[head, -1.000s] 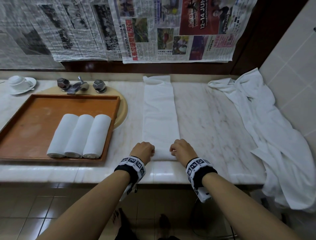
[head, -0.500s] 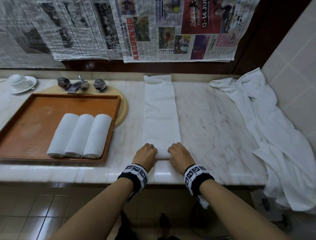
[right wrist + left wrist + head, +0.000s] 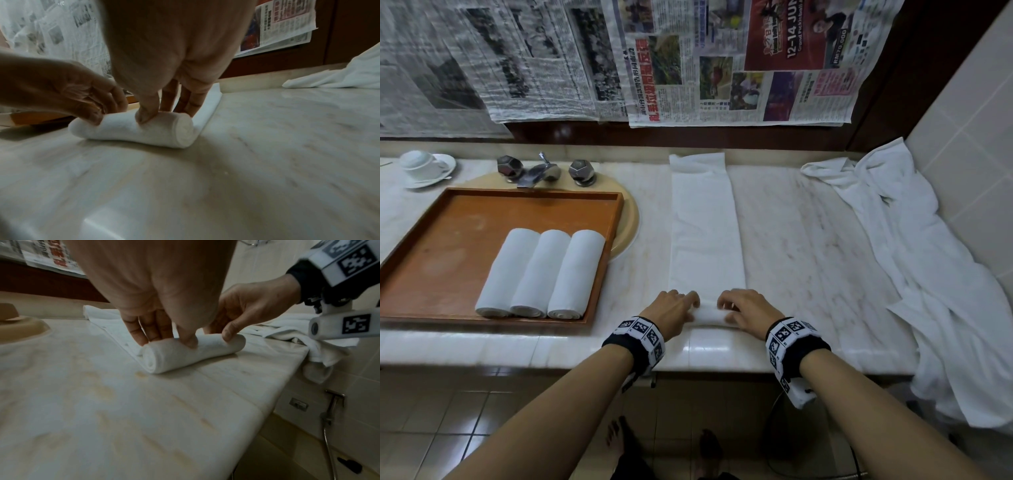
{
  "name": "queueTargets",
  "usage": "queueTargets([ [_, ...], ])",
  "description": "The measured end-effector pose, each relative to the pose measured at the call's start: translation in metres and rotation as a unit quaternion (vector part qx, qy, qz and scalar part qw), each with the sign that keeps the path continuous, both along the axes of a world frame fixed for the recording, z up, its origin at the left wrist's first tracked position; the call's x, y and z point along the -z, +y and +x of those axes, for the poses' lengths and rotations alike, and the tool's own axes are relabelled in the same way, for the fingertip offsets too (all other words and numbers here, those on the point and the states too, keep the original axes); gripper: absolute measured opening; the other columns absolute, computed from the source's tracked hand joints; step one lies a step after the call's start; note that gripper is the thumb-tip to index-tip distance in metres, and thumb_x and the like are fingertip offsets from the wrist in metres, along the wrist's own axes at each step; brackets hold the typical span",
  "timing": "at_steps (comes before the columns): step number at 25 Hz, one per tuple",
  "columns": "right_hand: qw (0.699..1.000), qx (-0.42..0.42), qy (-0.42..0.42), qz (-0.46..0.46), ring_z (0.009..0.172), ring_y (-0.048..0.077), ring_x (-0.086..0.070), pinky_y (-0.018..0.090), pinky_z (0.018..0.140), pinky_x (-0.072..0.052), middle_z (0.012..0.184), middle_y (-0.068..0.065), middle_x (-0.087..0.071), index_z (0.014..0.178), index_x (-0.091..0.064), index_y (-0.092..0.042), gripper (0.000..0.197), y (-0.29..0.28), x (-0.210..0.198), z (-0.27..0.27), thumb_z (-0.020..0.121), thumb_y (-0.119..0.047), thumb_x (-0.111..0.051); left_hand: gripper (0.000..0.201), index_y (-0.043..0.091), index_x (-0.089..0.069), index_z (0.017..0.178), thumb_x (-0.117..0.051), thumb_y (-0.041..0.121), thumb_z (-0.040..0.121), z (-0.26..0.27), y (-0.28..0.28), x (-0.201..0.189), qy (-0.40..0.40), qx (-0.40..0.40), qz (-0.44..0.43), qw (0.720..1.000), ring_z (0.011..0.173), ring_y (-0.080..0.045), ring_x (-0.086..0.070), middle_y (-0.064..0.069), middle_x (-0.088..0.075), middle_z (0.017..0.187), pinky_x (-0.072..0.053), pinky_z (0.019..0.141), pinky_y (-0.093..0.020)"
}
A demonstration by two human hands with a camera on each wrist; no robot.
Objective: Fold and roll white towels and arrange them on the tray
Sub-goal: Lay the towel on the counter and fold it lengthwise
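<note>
A long folded white towel lies lengthwise on the marble counter, and its near end is wound into a small roll. My left hand holds the roll's left part, thumb on the near side and fingers over the far side. My right hand grips the right part the same way. The roll rests on the counter with its spiral end showing. To the left, the brown wooden tray carries three rolled white towels side by side.
A heap of loose white towels covers the counter's right end and hangs over its edge. The tray sits over a beige basin with a tap behind it. A cup and saucer stand far left. Newspaper covers the wall.
My hands have turned the towel's near end over into a small roll. Their fingers now reach over it, and the roll has moved slightly away from the counter's edge.
</note>
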State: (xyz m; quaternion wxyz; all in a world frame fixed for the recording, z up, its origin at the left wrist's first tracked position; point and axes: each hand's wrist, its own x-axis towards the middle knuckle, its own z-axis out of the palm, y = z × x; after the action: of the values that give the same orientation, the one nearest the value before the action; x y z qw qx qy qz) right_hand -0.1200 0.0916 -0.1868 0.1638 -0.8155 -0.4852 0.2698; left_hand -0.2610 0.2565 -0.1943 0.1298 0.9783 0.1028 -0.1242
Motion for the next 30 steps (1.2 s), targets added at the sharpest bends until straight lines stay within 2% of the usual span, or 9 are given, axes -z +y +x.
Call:
queueTargets([
  [5, 0.988, 0.001, -0.137, 0.073, 0.092, 0.023, -0.057, 0.035, 0.069, -0.051, 0.096, 0.005, -0.059, 0.098, -0.073, -0.010, 0.013, 0.006, 0.013, -0.009, 0.087, -0.009, -0.066, 0.021, 0.017, -0.059, 0.118, -0.048, 0.018, 0.100, 0.007, 0.001, 0.000, -0.009, -0.019, 0.024, 0.999, 0.098, -0.026, -0.055, -0.007, -0.062, 0.109, -0.042, 0.081, -0.033],
  [9, 0.975, -0.020, -0.187, 0.121, 0.075, 0.025, -0.059, 0.031, 0.053, -0.048, 0.081, 0.006, -0.060, 0.082, -0.066, -0.008, 0.012, 0.006, 0.020, -0.034, 0.074, -0.002, -0.072, 0.020, 0.010, -0.060, 0.105, -0.050, 0.001, 0.091, 0.012, -0.009, -0.001, -0.046, -0.054, 0.015, 0.997, 0.089, -0.026, -0.056, -0.006, -0.055, 0.104, -0.048, 0.074, -0.035],
  [11, 0.975, -0.016, -0.187, 0.115, 0.073, 0.023, -0.059, 0.027, 0.051, -0.047, 0.079, 0.003, -0.060, 0.079, -0.064, -0.010, 0.026, 0.006, 0.020, -0.037, 0.059, -0.005, -0.080, 0.019, 0.009, -0.061, 0.101, -0.049, 0.001, 0.088, 0.012, -0.016, 0.000, -0.059, -0.066, 0.012, 0.996, 0.090, -0.027, -0.057, -0.006, -0.056, 0.101, -0.050, 0.074, -0.037],
  [13, 0.975, -0.014, -0.194, 0.107, 0.074, 0.024, -0.059, 0.026, 0.053, -0.046, 0.080, 0.003, -0.061, 0.080, -0.064, -0.010, 0.034, 0.008, 0.021, -0.035, 0.052, -0.001, -0.082, 0.016, 0.008, -0.063, 0.100, -0.054, 0.016, 0.090, 0.012, -0.020, 0.003, -0.091, -0.081, -0.002, 0.993, 0.096, -0.022, -0.055, -0.004, -0.058, 0.101, -0.050, 0.077, -0.036],
  [15, 0.979, -0.008, -0.179, 0.096, 0.079, 0.027, -0.059, 0.029, 0.059, -0.051, 0.083, 0.007, -0.063, 0.084, -0.066, -0.006, 0.026, 0.014, 0.019, -0.032, 0.062, 0.005, -0.075, 0.024, 0.009, -0.064, 0.100, -0.068, 0.025, 0.083, 0.008, -0.020, 0.005, -0.095, -0.076, -0.011, 0.993, 0.097, -0.019, -0.051, -0.003, -0.058, 0.100, -0.050, 0.077, -0.033],
  [18, 0.987, -0.035, -0.154, 0.009, 0.104, 0.026, -0.050, 0.034, 0.083, -0.047, 0.105, 0.008, -0.060, 0.106, -0.065, -0.005, 0.025, 0.022, 0.006, -0.023, 0.083, -0.003, -0.057, 0.027, 0.012, -0.066, 0.080, -0.085, 0.012, 0.060, 0.005, -0.020, 0.008, -0.076, -0.054, 0.033, 0.995, 0.079, -0.019, -0.055, 0.000, -0.061, 0.080, -0.052, 0.062, -0.030],
  [23, 0.985, -0.074, -0.159, -0.005, 0.109, 0.025, -0.046, 0.033, 0.086, -0.043, 0.116, 0.008, -0.053, 0.115, -0.060, -0.005, 0.029, 0.019, 0.001, -0.024, 0.087, -0.008, -0.054, 0.015, 0.010, -0.063, 0.098, -0.058, 0.014, 0.084, 0.006, -0.016, 0.000, -0.025, -0.028, 0.041, 0.998, 0.099, -0.022, -0.051, -0.004, -0.059, 0.100, -0.045, 0.076, -0.029],
  [27, 0.985, -0.066, -0.158, 0.028, 0.109, 0.026, -0.047, 0.033, 0.084, -0.044, 0.116, 0.010, -0.054, 0.115, -0.059, -0.005, 0.034, 0.013, 0.009, -0.033, 0.085, 0.007, -0.051, 0.015, 0.009, -0.062, 0.100, -0.054, 0.011, 0.087, 0.014, -0.013, -0.009, 0.022, -0.022, 0.042, 0.999, 0.102, -0.023, -0.052, -0.007, -0.057, 0.104, -0.050, 0.079, -0.033],
  [30, 0.991, -0.048, -0.125, -0.003, 0.106, 0.025, -0.048, 0.028, 0.082, -0.038, 0.110, 0.008, -0.056, 0.108, -0.063, -0.007, 0.028, 0.021, 0.008, -0.023, 0.086, 0.005, -0.050, 0.020, 0.010, -0.064, 0.107, -0.056, 0.015, 0.088, 0.011, -0.018, -0.009, -0.027, -0.035, 0.024, 0.999, 0.105, -0.022, -0.051, -0.005, -0.058, 0.109, -0.051, 0.079, -0.034],
])
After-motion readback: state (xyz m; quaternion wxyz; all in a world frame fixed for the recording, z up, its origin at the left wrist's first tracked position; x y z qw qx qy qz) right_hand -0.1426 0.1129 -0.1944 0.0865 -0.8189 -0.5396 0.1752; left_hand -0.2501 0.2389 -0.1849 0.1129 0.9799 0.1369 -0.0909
